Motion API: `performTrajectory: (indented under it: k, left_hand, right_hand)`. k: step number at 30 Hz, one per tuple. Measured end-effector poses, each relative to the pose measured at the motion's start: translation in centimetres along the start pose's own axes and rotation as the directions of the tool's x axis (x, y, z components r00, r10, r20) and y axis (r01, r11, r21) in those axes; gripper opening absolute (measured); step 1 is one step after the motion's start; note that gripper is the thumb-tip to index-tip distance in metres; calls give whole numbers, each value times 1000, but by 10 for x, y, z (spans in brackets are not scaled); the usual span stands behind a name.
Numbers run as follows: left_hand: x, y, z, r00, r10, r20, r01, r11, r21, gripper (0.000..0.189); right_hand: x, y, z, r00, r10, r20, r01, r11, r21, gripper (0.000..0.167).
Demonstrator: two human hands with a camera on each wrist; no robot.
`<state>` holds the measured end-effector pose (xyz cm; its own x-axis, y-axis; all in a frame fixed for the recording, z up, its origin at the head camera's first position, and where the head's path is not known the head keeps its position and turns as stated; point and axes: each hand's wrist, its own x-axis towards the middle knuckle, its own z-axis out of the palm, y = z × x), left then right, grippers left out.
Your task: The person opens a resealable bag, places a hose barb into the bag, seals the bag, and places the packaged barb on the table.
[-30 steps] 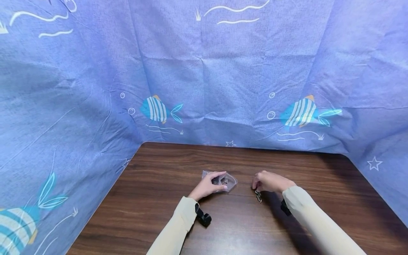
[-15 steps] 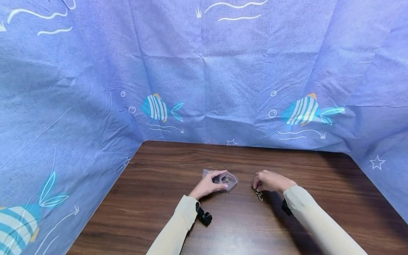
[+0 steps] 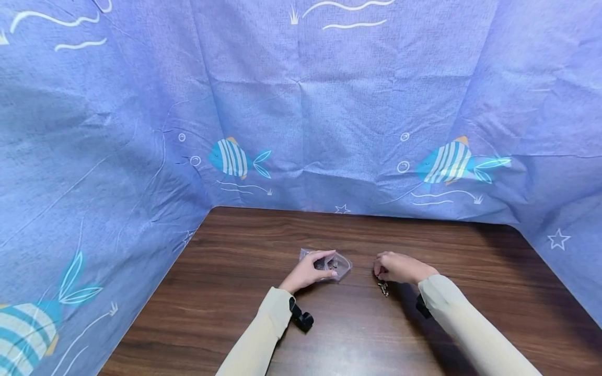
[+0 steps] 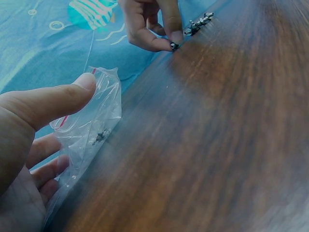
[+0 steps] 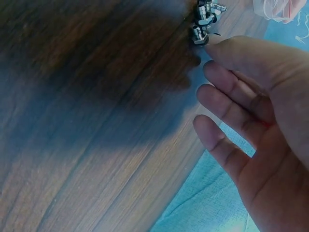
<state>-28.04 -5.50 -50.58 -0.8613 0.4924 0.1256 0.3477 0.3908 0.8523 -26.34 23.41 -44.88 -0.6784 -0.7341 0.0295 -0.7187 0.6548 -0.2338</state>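
Note:
My left hand (image 3: 307,273) holds a clear zip bag (image 4: 107,99) with a red seal line, thumb on one side and fingers on the other. The bag's mouth gapes toward the right, and a few small metal pieces (image 4: 100,137) lie inside it. To the right, my right hand (image 3: 400,267) is low over the table and pinches one small dark metal piece (image 4: 174,46) between thumb and index finger. Right beside those fingertips lies a short row of small shiny metal fittings (image 3: 383,289). Their exact kind is too small to tell.
Both hands work above a dark wood-grain table (image 3: 226,313). A blue cloth (image 3: 338,120) printed with fish hangs behind the table's far edge and along its sides. Black camera straps (image 3: 301,316) sit on the wrists.
The head view has shifted slightly. My right fingertips have drawn a little away from the metal fittings, with a piece between them. The left hand stays at the bag.

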Motion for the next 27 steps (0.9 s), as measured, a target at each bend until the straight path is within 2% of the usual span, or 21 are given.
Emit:
performTrajectory:
  k: [10,17,27]
  left_hand:
    - [1,-2,0,1000,0,8,0,1000,10,59]
    - [1,-3,0,1000,-2,7,2,1000,-1,59]
    - [0,-3,0,1000,2,5,-2,1000,-3,59]
  right_hand:
    - [4,-1,-2,1000,-3,-29,1,998,-64,18]
    - [9,-4,-8,998,-13,-63,11,999,-38,13]
    - [22,-3,-12,993,-34,-114,27,998,-60,2]
